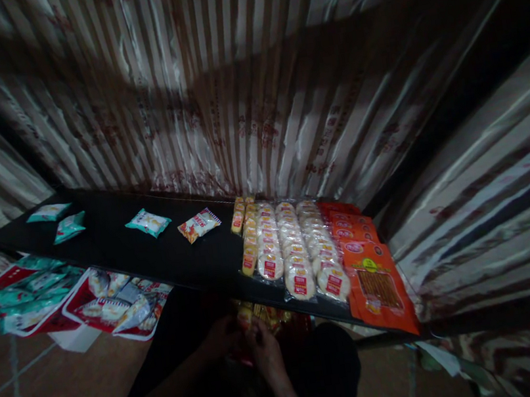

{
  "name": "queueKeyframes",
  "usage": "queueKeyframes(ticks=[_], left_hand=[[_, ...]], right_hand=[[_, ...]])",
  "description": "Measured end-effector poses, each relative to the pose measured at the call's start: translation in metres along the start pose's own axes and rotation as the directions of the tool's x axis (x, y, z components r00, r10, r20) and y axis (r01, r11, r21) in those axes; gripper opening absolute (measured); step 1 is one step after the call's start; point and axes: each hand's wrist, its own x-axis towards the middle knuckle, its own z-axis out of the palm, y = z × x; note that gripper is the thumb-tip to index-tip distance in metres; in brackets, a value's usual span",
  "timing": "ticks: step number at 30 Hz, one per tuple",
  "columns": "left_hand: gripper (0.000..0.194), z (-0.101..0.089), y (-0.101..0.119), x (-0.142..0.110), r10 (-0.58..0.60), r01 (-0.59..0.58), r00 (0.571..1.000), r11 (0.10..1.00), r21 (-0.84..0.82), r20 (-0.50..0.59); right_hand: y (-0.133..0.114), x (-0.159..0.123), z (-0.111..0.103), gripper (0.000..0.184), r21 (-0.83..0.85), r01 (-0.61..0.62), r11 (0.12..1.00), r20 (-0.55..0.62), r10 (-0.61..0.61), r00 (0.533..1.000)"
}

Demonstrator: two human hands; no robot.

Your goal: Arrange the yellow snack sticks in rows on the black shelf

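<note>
Below the front edge of the black shelf (174, 255), my left hand (223, 339) and my right hand (267, 352) meet in dim light. Both are closed about a small yellow-wrapped snack packet (245, 313), one from each side. My left fingers are mostly in shadow. Just beyond them, more gold-yellow packets (277, 316) lie low in a red container, partly hidden by my hands. On the shelf above stands a row of similar yellow packets (248, 247), beside rows of clear-wrapped round white crackers (299, 266).
Orange snack bags (374, 281) lie at the shelf's right end. A white-orange packet (199, 225) and several teal packets (148, 222) lie further left. Two red baskets, one with teal bags (35, 292), one with white bags (121, 303), stand lower left. Patterned curtains (238, 83) enclose the shelf.
</note>
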Motion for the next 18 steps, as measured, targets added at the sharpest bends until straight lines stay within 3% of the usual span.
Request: queueKeyframes(ticks=[3,10,14,18], left_hand=[[0.045,-0.006,0.012,-0.005,0.006,-0.004,0.999,0.999,0.039,-0.051],[0.038,-0.022,0.038,-0.01,0.127,-0.116,0.985,0.989,0.093,-0.114],[0.033,-0.031,0.061,-0.011,0.171,-0.139,0.967,0.975,0.175,-0.187],[0.03,-0.039,0.078,-0.006,0.168,-0.128,0.955,0.977,0.17,-0.246]], right_hand=[[-0.01,0.002,-0.006,0.038,0.005,0.074,0.997,0.047,-0.074,0.996],[-0.058,0.005,-0.009,0.033,-0.185,0.26,0.948,-0.028,-0.27,0.962],[-0.082,0.011,-0.006,0.036,-0.237,0.263,0.935,-0.045,-0.281,0.959],[-0.093,0.021,0.001,0.041,-0.185,0.255,0.949,-0.054,-0.269,0.962]])
